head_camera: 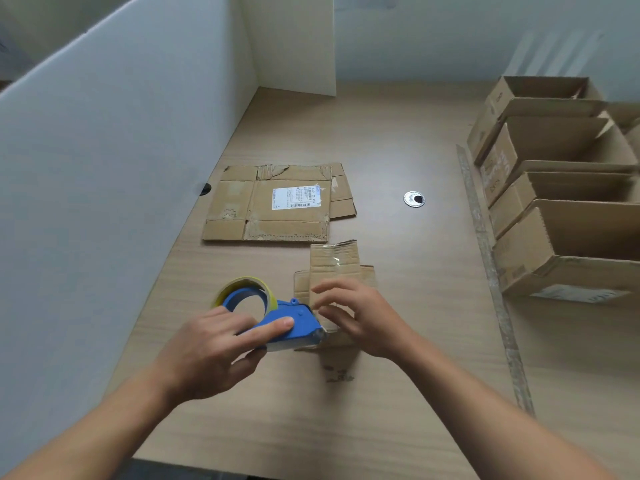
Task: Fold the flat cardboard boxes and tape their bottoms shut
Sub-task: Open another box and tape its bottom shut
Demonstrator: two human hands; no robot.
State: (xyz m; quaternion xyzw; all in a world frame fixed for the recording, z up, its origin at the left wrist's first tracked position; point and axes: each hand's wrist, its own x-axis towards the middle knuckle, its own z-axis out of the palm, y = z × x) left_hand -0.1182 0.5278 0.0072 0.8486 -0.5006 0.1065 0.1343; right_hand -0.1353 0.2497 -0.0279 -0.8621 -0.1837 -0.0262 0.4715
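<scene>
At six o'clock on the bench [398, 140], our left hand [207, 348] fingers grip the tape dispenser [277, 320] while our open right hand [360, 317] steadies the light, bendy small box [341, 263] by its flaps.

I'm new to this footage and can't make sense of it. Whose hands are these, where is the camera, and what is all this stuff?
It is one picture, from a camera worn on a person's head, looking down at a wooden table. The left hand holds a blue tape dispenser against a small cardboard box, which the right hand steadies. Behind lies a flattened box bearing a white label. Folded open boxes stand in a row at the right.
</scene>
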